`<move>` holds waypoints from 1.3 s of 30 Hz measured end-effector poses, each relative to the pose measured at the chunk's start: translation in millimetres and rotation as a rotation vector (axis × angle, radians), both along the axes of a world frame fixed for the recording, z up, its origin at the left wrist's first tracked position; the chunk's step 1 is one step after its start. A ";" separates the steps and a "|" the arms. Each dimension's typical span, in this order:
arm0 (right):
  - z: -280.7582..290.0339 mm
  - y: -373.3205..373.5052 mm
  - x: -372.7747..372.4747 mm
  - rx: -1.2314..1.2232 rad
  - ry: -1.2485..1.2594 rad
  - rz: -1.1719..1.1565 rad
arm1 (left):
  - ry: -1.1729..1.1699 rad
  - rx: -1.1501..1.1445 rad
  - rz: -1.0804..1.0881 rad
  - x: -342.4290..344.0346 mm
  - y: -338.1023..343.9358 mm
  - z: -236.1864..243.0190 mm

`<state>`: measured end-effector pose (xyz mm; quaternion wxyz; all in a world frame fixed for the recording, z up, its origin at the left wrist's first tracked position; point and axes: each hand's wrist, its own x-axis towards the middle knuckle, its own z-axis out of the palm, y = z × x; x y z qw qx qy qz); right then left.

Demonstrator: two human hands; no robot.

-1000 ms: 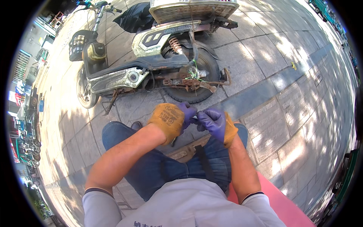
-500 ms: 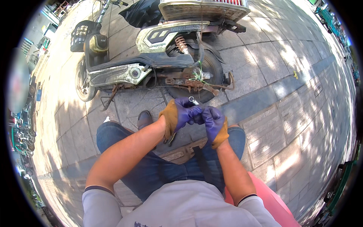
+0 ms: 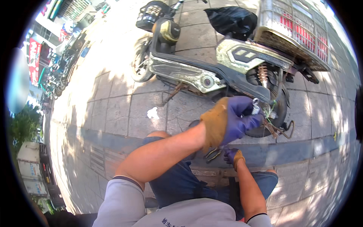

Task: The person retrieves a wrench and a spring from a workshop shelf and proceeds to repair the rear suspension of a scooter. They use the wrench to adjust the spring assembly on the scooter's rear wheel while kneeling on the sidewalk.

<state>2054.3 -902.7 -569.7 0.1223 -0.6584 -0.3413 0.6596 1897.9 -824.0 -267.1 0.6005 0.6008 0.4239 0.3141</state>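
Note:
My left hand, in a purple and brown work glove, is raised in front of the scooter. Its fingers are closed on a small silver coil spring, whose looped end sticks up. Lower down, near the pavement between my knees, is my right hand in a matching glove. Beside its fingertips lie pliers with dark and yellowish handles. The right fingers are small and blurred, so their grip is unclear. Beyond my left hand, the scooter's rear wheel is partly hidden, with green strands tied near its hub.
The worn electric scooter stands across the paving ahead, with a front basket and a crate at the rear. A black plastic bag hangs by the seat. White crumpled litter lies left. Parked vehicles line the far left.
My hands have come apart. The left has lifted toward the camera with the spring, and the right has dropped toward the pliers. The view has turned leftward, so the scooter appears farther right.

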 end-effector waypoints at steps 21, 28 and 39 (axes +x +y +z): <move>-115.1 44.3 -44.3 0.367 -0.831 0.884 | 0.650 0.215 0.164 -63.2 -34.4 -27.3; -124.7 -40.7 -60.6 0.113 -0.822 0.904 | 0.298 0.202 0.187 -69.1 -30.2 -1.0; -117.9 -37.9 -51.1 -0.216 -0.224 0.155 | 0.117 0.071 0.213 -16.8 1.8 -17.6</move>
